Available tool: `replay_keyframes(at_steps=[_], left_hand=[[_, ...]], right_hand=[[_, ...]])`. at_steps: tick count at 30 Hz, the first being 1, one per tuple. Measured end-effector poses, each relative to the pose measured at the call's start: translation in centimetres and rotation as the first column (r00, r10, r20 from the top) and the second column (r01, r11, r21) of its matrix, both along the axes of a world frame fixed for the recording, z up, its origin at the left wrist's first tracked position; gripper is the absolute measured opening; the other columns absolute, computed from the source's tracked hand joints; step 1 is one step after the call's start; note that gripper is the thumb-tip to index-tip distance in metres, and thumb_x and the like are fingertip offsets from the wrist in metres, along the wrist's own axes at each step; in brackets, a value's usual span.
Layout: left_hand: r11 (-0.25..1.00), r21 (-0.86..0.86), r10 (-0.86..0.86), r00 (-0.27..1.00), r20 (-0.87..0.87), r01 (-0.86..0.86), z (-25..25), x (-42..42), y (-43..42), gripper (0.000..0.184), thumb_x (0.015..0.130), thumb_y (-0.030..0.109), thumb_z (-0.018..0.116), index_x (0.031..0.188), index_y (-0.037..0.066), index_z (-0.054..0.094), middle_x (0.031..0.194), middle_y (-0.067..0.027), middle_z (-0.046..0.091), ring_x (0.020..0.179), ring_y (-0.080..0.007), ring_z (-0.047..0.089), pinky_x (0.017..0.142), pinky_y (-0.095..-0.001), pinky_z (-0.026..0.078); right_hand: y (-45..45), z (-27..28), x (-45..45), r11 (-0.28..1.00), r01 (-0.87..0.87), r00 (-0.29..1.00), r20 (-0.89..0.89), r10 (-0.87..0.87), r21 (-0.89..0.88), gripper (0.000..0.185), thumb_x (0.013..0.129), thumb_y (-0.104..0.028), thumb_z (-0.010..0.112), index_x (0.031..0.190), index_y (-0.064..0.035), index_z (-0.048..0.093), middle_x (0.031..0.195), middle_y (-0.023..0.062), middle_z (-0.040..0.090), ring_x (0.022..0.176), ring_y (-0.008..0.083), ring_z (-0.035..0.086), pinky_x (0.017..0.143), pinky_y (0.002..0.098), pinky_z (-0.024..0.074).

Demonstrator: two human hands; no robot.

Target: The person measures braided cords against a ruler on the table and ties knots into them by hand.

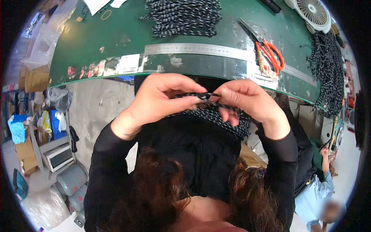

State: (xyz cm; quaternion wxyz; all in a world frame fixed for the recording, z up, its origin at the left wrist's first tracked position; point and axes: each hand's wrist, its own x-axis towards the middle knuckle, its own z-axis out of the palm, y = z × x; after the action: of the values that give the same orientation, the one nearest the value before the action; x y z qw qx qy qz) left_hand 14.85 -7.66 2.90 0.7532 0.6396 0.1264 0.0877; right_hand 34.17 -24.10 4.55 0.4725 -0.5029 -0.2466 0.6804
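Note:
Between my two hands is a black cord [205, 96] with white flecks, looped or crossed over itself. My left hand [160, 96] pinches it between thumb and fingers. From the other side my right hand [245, 100] grips the cord with thumb and forefinger, its other fingers curled below. The exact form of the loop is too small to make out. Under the hands, a bunch of similar cords [232, 123] lies across my lap. Ahead on the green table [116, 34] is a pile of knotted cords [181, 17].
A steel ruler [197, 49] lies near the table's front edge, beside orange-handled scissors [266, 52]. A white fan [311, 9] stands at the far right, with a hanging bundle of cords [327, 73] below it. At lower right sits another person [315, 197] in light blue.

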Motion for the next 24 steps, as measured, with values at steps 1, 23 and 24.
replay_keyframes(at_steps=[1, 23, 24], left_hand=[[1.000, 0.002, 0.012, 1.000, -0.025, -0.012, 0.2, -0.2, 0.2, 0.026, 0.080, -0.013, 0.067, 0.104, -0.005, 0.071, 0.091, -0.0130, 0.072, 0.072, -0.0141, 0.068, 0.067, -0.0199, 0.054], [0.997, -0.041, 0.054, 0.965, -0.257, -0.067, -1.6, -3.6, 3.0, 0.025, 0.086, -0.009, 0.063, 0.108, -0.002, 0.071, 0.085, -0.0108, 0.072, 0.065, -0.0107, 0.063, 0.058, -0.0172, 0.049], [0.995, -0.052, 0.068, 0.969, -0.238, -0.083, -1.9, -3.5, 3.0, 0.025, 0.087, -0.009, 0.063, 0.110, -0.002, 0.070, 0.084, -0.0106, 0.071, 0.064, -0.0105, 0.063, 0.058, -0.0172, 0.049]], right_hand=[[-0.2, -0.1, 0.4, 1.000, 0.019, 1.000, 0.005, -0.019, -0.009, 0.013, 0.096, -0.003, 0.060, 0.102, 0.0053, 0.067, 0.068, 0.0086, 0.065, 0.050, 0.0113, 0.055, 0.045, 0.0196, 0.0442], [-2.5, -3.6, 1.8, 0.948, 0.315, 0.939, 0.132, -0.317, 0.038, 0.015, 0.092, 0.002, 0.065, 0.105, 0.0062, 0.068, 0.082, 0.0111, 0.071, 0.068, 0.0125, 0.066, 0.063, 0.0179, 0.0537], [-2.7, -3.5, 1.8, 0.933, 0.359, 0.925, 0.118, -0.360, 0.030, 0.015, 0.091, 0.002, 0.065, 0.105, 0.0062, 0.069, 0.082, 0.0108, 0.071, 0.068, 0.0121, 0.066, 0.063, 0.0174, 0.0534]])
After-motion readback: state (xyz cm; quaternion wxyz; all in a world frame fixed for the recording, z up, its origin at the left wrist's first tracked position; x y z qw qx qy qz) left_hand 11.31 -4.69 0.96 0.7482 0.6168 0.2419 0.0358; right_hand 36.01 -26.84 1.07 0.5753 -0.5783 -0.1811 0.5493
